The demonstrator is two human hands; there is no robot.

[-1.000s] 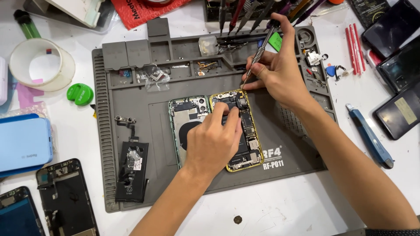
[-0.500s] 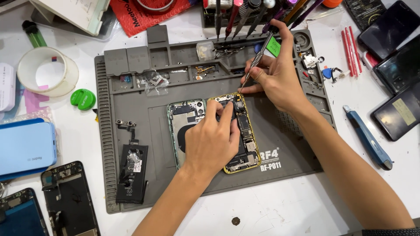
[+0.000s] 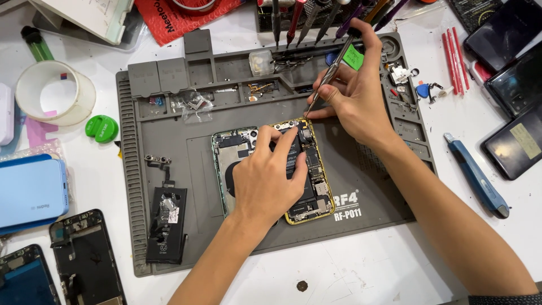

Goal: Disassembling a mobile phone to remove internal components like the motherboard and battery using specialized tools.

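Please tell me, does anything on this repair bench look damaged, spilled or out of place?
Nothing looks spilled. The left hand rests on an opened phone with a yellow frame, and the right hand holds a screwdriver at its top edge. A dark phone at lower left also lies opened, and the white table is scuffed.

Crowded bench, with free room mostly on the lower part of the mat.

The grey mat (image 3: 367,186) has bare surface to the right of the opened phone (image 3: 313,181) and below it, under the right hand (image 3: 353,99). On the left the black battery (image 3: 167,223) blocks the way. The left hand (image 3: 265,183) covers the phone's middle. Behind, a row of screwdrivers (image 3: 299,17) closes the far edge. On the right, the blue knife (image 3: 477,175) and dark phones (image 3: 516,85) narrow the white table (image 3: 339,271).
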